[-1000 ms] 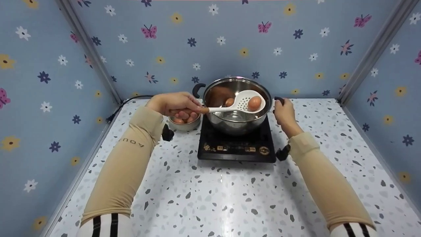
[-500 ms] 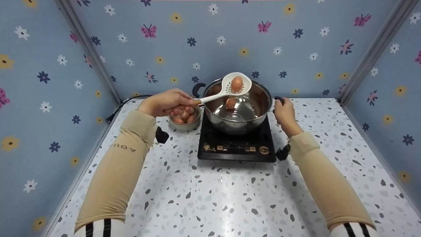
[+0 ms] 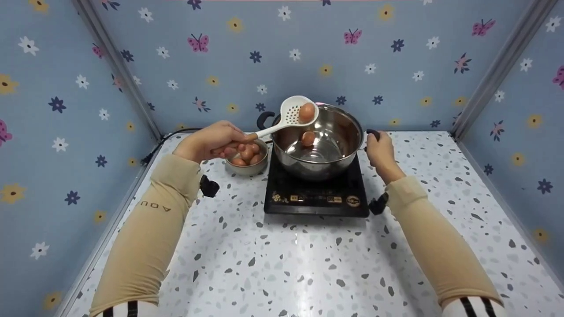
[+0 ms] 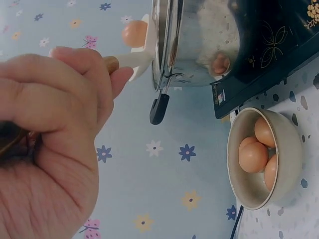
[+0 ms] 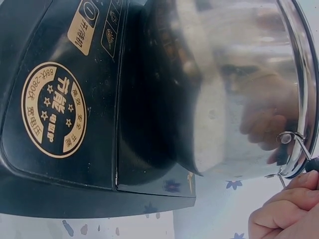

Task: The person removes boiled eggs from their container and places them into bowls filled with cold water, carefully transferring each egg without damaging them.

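Note:
My left hand (image 3: 216, 141) grips the wooden handle of a white slotted spoon (image 3: 291, 115). One brown egg (image 3: 307, 112) lies in the spoon's bowl, above the left rim of a steel pot (image 3: 317, 169). Inside the pot, near its left wall, another brown egg (image 3: 308, 138) is visible. My right hand (image 3: 380, 152) holds the pot's black right handle (image 3: 372, 133). Below the left hand stands a pale bowl (image 4: 291, 149) with several brown eggs (image 4: 253, 157) in it; in the head view the fingers hide part of it.
The pot sits on a black induction cooker (image 3: 316, 203) on a speckled white table (image 3: 282, 264). A black cable (image 3: 165, 140) runs along the back left. Flower-patterned walls (image 3: 282, 57) close off the back and both sides.
The left hand has drawn the slotted spoon, with its egg, leftward and away from the pot's middle to over its left rim. The right hand stays on the pot handle.

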{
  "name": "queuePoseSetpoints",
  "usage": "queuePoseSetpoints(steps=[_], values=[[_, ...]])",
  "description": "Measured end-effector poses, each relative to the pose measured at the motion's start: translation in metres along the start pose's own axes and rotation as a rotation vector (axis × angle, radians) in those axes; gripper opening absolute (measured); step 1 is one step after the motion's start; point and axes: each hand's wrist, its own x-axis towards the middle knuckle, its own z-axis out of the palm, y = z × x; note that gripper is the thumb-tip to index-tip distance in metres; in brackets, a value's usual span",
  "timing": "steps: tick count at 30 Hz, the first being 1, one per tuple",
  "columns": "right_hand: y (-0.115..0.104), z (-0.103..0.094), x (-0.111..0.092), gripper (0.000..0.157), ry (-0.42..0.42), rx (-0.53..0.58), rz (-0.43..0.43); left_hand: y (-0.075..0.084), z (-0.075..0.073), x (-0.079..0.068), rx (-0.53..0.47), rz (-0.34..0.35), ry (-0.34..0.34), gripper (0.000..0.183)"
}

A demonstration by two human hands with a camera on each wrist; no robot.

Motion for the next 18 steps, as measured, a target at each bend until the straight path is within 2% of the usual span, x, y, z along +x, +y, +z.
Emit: queuePoseSetpoints(steps=[6, 12, 18], values=[[0.0, -0.002, 0.0, 0.049, -0.019, -0.002, 0.001, -0.002, -0.003, -0.005, -0.013, -0.014, 0.036, 0.029], [0.0, -0.007, 0.0, 0.051, -0.042, 0.002, 0.025, -0.004, -0.008, -0.012, 0.014, -0.014, 0.047, 0.032], [-0.002, -0.01, 0.0, 0.053, -0.052, 0.002, 0.032, -0.006, -0.014, -0.022, 0.013, -0.028, 0.092, 0.027]])
